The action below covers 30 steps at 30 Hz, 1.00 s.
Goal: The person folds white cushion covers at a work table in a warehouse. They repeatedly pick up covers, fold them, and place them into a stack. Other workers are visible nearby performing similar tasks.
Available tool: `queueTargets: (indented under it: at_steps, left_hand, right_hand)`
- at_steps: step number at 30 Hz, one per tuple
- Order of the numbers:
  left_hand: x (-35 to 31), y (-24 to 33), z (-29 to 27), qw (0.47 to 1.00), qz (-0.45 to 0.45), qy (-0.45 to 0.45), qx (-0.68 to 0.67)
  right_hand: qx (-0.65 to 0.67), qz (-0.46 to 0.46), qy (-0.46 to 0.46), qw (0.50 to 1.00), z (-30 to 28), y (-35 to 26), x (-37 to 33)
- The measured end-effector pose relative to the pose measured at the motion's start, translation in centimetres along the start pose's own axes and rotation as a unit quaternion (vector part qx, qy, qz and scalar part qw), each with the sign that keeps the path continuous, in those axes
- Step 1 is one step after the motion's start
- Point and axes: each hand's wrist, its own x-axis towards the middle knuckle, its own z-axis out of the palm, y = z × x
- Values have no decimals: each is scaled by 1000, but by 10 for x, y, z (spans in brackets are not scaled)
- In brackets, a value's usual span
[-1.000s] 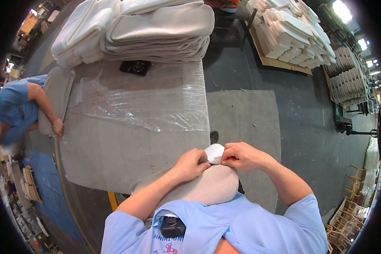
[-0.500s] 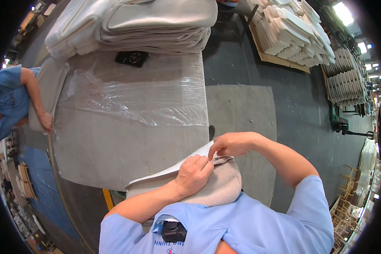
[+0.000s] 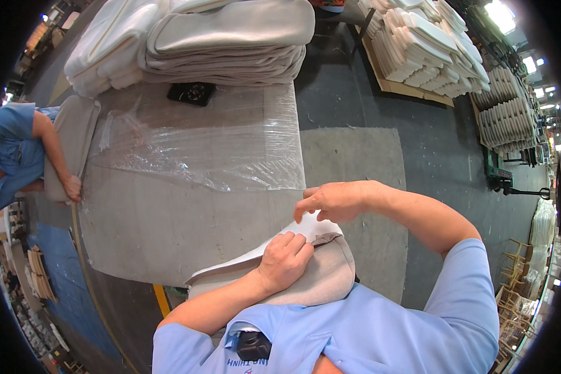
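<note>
A beige-grey fabric-covered cushion (image 3: 327,274) leans between my torso and the near edge of the table, a white layer (image 3: 321,229) showing along its far side. My left hand (image 3: 285,262) is closed on the edge of the fabric cover (image 3: 330,238), its knuckles up. Just beyond and to the right, my right hand (image 3: 333,201) hovers over the white layer. Its fingers are bent and apart, with nothing visible in them.
Clear plastic film (image 3: 199,146) covers the far half of the cloth-topped table (image 3: 168,227). Stacked grey cushions (image 3: 230,59), white cushions (image 3: 109,47) and a black device (image 3: 192,94) lie there. A co-worker's hand (image 3: 73,188) grips another cushion (image 3: 71,146) at left. Piled cushions (image 3: 417,50) stand far right.
My right hand has let go of the cover's edge and lifted away, up and slightly left, its fingers spreading. More of the white layer shows. My left hand keeps its grip.
</note>
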Motion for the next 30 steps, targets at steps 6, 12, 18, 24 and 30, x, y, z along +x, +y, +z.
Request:
queueTargets:
  at_steps: [6, 12, 18, 24, 30]
  left_hand:
    - [-2, -1, 1, 1000, 13, 5, -4]
    - [-1, -1, 1, 999, 28, 19, -5]
    - [-1, -1, 2, 999, 24, 33, -1]
    - [-1, 2, 3, 999, 29, 29, 2]
    - [0, 2, 3, 999, 37, 34, 5]
  right_hand:
    - [-5, -2, -147, 989, 13, 11, 13]
    - [-24, 12, -163, 986, 12, 7, 15]
    - [-178, -41, -60, 981, 11, -15, -4]
    - [-56, -41, -26, 997, -4, -16, -10]
    - [-54, 6, -149, 987, 1, -21, 3]
